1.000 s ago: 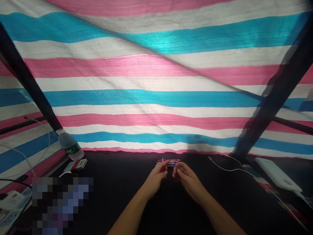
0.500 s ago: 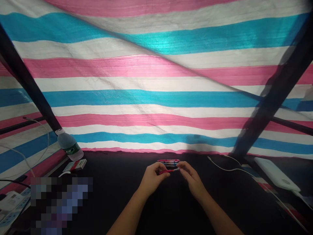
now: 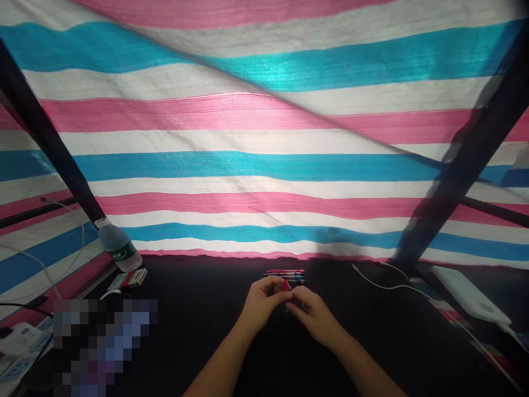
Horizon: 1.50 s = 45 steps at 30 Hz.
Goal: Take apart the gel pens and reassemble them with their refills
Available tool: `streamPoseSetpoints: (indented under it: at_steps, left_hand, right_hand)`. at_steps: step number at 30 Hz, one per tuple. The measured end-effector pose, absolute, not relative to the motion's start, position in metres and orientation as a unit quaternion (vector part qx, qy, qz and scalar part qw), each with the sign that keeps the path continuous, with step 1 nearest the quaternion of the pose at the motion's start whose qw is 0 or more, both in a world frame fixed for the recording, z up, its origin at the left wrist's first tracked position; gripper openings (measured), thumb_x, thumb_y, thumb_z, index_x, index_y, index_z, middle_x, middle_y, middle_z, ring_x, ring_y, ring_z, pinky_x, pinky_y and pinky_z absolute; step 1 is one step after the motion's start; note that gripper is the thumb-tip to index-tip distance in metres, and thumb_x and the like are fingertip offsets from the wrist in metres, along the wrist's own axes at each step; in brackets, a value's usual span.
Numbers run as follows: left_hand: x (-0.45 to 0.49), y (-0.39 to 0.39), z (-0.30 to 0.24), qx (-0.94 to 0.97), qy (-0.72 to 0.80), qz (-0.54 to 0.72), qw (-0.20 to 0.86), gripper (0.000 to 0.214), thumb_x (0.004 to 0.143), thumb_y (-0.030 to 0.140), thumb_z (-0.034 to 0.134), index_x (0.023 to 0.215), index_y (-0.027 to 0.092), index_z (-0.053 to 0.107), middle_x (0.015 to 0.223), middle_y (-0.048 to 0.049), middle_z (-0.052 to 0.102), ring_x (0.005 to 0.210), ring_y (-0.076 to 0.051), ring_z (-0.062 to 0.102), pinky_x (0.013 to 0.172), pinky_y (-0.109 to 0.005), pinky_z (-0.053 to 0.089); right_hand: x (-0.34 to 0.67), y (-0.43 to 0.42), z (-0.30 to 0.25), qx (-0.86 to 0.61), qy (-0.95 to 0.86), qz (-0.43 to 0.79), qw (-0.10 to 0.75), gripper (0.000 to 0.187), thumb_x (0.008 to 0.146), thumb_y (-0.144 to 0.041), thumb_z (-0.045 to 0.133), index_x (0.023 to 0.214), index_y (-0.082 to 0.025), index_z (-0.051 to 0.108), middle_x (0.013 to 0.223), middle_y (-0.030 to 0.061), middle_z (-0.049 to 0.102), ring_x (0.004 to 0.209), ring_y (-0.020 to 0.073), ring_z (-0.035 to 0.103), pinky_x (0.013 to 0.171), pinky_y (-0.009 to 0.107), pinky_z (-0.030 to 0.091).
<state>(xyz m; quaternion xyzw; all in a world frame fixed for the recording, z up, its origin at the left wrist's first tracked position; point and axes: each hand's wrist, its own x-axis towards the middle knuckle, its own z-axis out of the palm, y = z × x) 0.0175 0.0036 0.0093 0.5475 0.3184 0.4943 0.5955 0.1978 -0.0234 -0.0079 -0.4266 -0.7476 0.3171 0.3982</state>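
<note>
Left hand [image 3: 262, 302] and right hand [image 3: 314, 317] closed together on red pen [image 3: 286, 285], row of pens [image 3: 285, 274] just beyond at 12 o'clock, water bottle [image 3: 118, 245] at 10 o'clock

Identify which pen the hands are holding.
The red pen between the left hand and right hand; the other pens lie in a row on the dark table.
</note>
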Motion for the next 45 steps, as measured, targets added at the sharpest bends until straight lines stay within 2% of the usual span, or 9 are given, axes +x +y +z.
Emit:
streamPoseSetpoints:
  at_steps: [7, 13, 20, 23, 29, 34, 39, 42, 45]
  left_hand:
    - [0.011, 0.007, 0.011, 0.54, 0.307, 0.55, 0.559, 0.016, 0.075, 0.026, 0.086, 0.086, 0.017, 0.079, 0.081, -0.001, 0.063, 0.075, -0.014, 0.055, 0.071, -0.026, 0.043]
    - [0.006, 0.012, 0.011, 0.415, 0.264, 0.608, 0.623, 0.023, 0.076, 0.026, 0.086, 0.096, 0.017, 0.077, 0.074, 0.0009, 0.06, 0.068, -0.009, 0.049, 0.066, -0.022, 0.039]
    - [0.002, 0.014, 0.017, 0.365, 0.236, 0.634, 0.639, 0.014, 0.086, 0.025, 0.076, 0.09, 0.017, 0.066, 0.072, 0.0007, 0.061, 0.067, -0.012, 0.056, 0.066, -0.025, 0.043]
    - [0.002, 0.014, 0.018, 0.361, 0.244, 0.609, 0.663, 0.019, 0.083, 0.023, 0.077, 0.083, 0.018, 0.058, 0.079, -0.0022, 0.067, 0.07, -0.013, 0.06, 0.07, -0.027, 0.046]
    - [0.009, 0.014, 0.011, 0.379, 0.273, 0.559, 0.685, 0.03, 0.073, 0.016, 0.069, 0.099, 0.02, 0.055, 0.078, 0.0008, 0.064, 0.068, -0.016, 0.063, 0.069, -0.03, 0.046]
    - [0.011, 0.016, 0.001, 0.459, 0.328, 0.526, 0.636, 0.015, 0.082, 0.029, 0.066, 0.091, 0.018, 0.06, 0.068, 0.0055, 0.047, 0.055, -0.009, 0.039, 0.054, -0.024, 0.027]
    - [0.006, 0.013, 0.005, 0.585, 0.371, 0.495, 0.524, 0.026, 0.087, 0.042, 0.072, 0.088, 0.017, 0.068, 0.071, 0.0039, 0.048, 0.063, -0.011, 0.038, 0.06, -0.025, 0.028]
    - [0.007, 0.012, 0.006, 0.594, 0.375, 0.484, 0.522, 0.029, 0.087, 0.044, 0.072, 0.081, 0.016, 0.068, 0.066, 0.0045, 0.045, 0.062, -0.011, 0.036, 0.06, -0.025, 0.027]
    - [0.009, 0.012, 0.004, 0.578, 0.374, 0.489, 0.535, 0.026, 0.085, 0.042, 0.075, 0.091, 0.017, 0.069, 0.068, 0.0043, 0.047, 0.061, -0.011, 0.037, 0.058, -0.024, 0.028]
  right_hand:
    - [0.198, -0.023, -0.011, -0.437, -0.75, 0.311, 0.387, 0.015, 0.099, -0.033, 0.06, 0.096, -0.023, 0.071, 0.088, 0.0024, 0.061, 0.08, 0.0198, 0.058, 0.071, 0.031, 0.045]
    - [0.2, -0.023, -0.01, -0.439, -0.754, 0.302, 0.384, 0.015, 0.099, -0.032, 0.058, 0.096, -0.024, 0.07, 0.095, 0.0044, 0.065, 0.087, 0.0215, 0.061, 0.074, 0.032, 0.047]
    - [0.203, -0.023, -0.007, -0.458, -0.741, 0.29, 0.396, 0.015, 0.099, -0.031, 0.057, 0.095, -0.023, 0.069, 0.091, 0.004, 0.066, 0.084, 0.0218, 0.061, 0.074, 0.033, 0.047]
    - [0.205, -0.022, -0.009, -0.453, -0.73, 0.3, 0.414, 0.017, 0.1, -0.031, 0.055, 0.106, -0.023, 0.068, 0.099, 0.0057, 0.069, 0.09, 0.0231, 0.063, 0.081, 0.034, 0.049]
    - [0.205, -0.024, -0.009, -0.444, -0.716, 0.332, 0.424, 0.02, 0.1, -0.032, 0.053, 0.112, -0.023, 0.066, 0.102, 0.0054, 0.069, 0.087, 0.0219, 0.062, 0.077, 0.032, 0.048]
    - [0.205, -0.025, -0.008, -0.434, -0.723, 0.341, 0.416, 0.015, 0.1, -0.03, 0.053, 0.104, -0.023, 0.066, 0.089, 0.0014, 0.065, 0.077, 0.0187, 0.057, 0.069, 0.029, 0.043]
    - [0.205, -0.025, -0.006, -0.428, -0.732, 0.334, 0.413, 0.013, 0.1, -0.029, 0.054, 0.099, -0.022, 0.065, 0.086, 0.0002, 0.062, 0.075, 0.0177, 0.054, 0.067, 0.028, 0.04]
    - [0.204, -0.026, -0.004, -0.433, -0.727, 0.338, 0.412, 0.015, 0.1, -0.031, 0.053, 0.094, -0.021, 0.063, 0.082, -0.0005, 0.058, 0.072, 0.0169, 0.051, 0.065, 0.027, 0.039]
    - [0.204, -0.027, -0.002, -0.432, -0.723, 0.351, 0.409, 0.017, 0.101, -0.032, 0.052, 0.092, -0.021, 0.062, 0.081, -0.0009, 0.056, 0.07, 0.0164, 0.05, 0.063, 0.027, 0.039]
